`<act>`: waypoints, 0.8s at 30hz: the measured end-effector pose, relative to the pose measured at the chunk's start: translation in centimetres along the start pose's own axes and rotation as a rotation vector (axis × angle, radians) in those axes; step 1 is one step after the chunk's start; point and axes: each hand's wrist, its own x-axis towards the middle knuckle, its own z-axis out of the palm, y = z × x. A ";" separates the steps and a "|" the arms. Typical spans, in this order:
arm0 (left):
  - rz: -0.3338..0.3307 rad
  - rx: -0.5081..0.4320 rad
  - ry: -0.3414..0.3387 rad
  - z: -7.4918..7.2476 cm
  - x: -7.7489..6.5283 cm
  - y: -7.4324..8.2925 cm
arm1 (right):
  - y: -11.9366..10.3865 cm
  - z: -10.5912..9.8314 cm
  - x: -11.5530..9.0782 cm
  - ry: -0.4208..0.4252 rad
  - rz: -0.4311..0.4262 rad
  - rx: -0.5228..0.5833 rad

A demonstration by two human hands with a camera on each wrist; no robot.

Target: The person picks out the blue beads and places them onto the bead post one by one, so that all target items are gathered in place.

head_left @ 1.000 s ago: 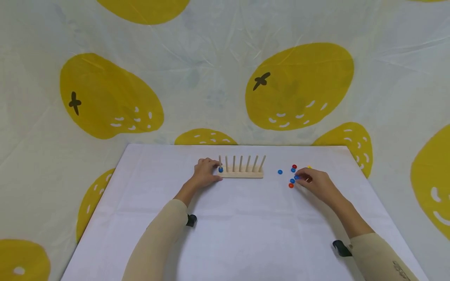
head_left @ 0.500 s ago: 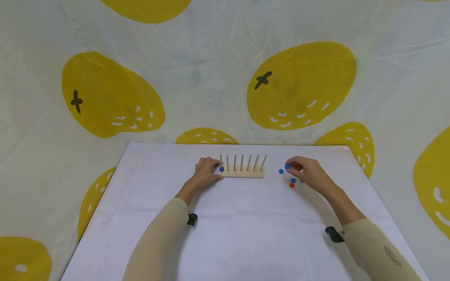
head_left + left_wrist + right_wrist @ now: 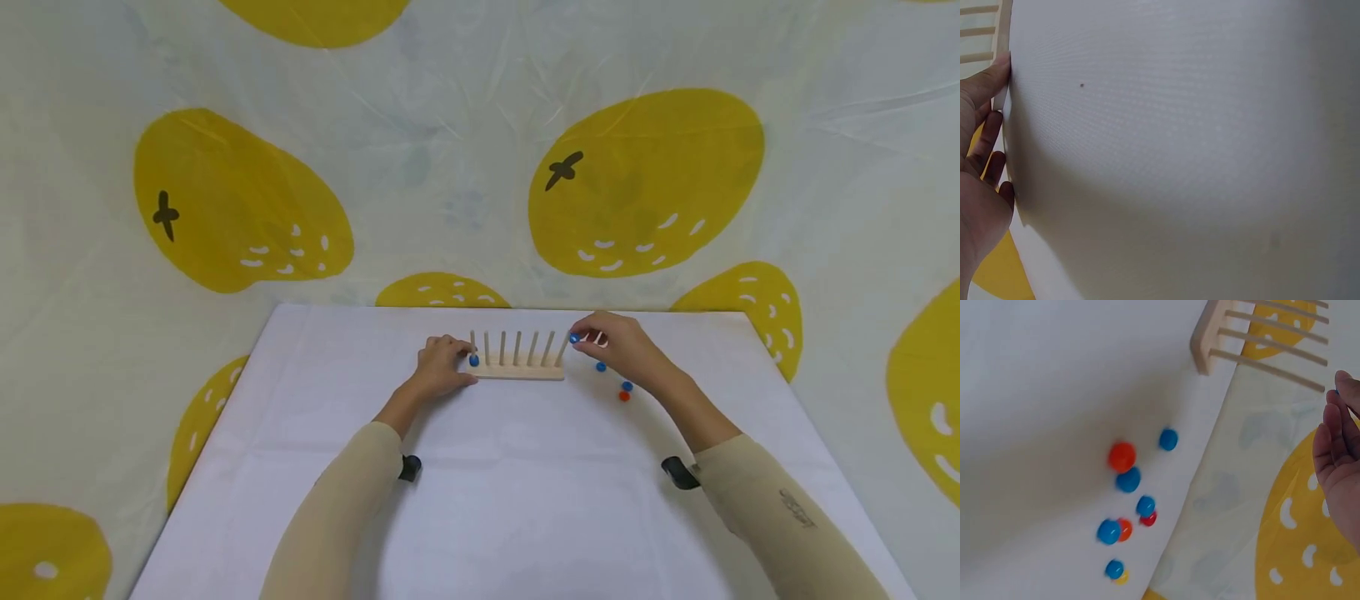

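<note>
The right hand [image 3: 626,346] pinches a small blue bead [image 3: 574,338] between thumb and fingertips, just beside the top of the rightmost peg [image 3: 562,348] of a wooden peg rack [image 3: 517,374]; in the right wrist view only a sliver of blue shows. Such a bead is probably very light, hard and smooth, apt to slip or roll from a careless pinch but unlikely to break; its outer rim, held by thumb and forefinger with the middle left uncovered, looks the best place to hold it. The left hand [image 3: 440,371] grips the rack's left end, thumb on the near side, beside another blue bead at the foot of the leftmost peg. The rack looks stiff and fairly light, so it could slide or tip if a peg is pushed; the thick base is the sound place to grasp, since the thin pegs might snap or loosen under side force. More loose beads lie on the white tabletop [image 3: 480,517] to the right of the rack, among them an orange bead [image 3: 1122,457], a red bead [image 3: 1149,518] and a yellow bead [image 3: 1122,577], some touching or overlapping in view.
</note>
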 end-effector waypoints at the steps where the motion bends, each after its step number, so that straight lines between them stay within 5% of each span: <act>1: 0.001 0.000 -0.002 0.0 0.0 0.0 | -0.3 0.1 0.3 0.000 -0.003 0.010; 9: -0.009 -0.004 -0.008 0.2 0.4 -0.2 | -2.1 1.4 3.1 0.012 -0.068 0.084; 24: -0.022 0.003 -0.024 0.1 0.2 -0.3 | -5.0 4.2 6.5 -0.027 0.002 0.128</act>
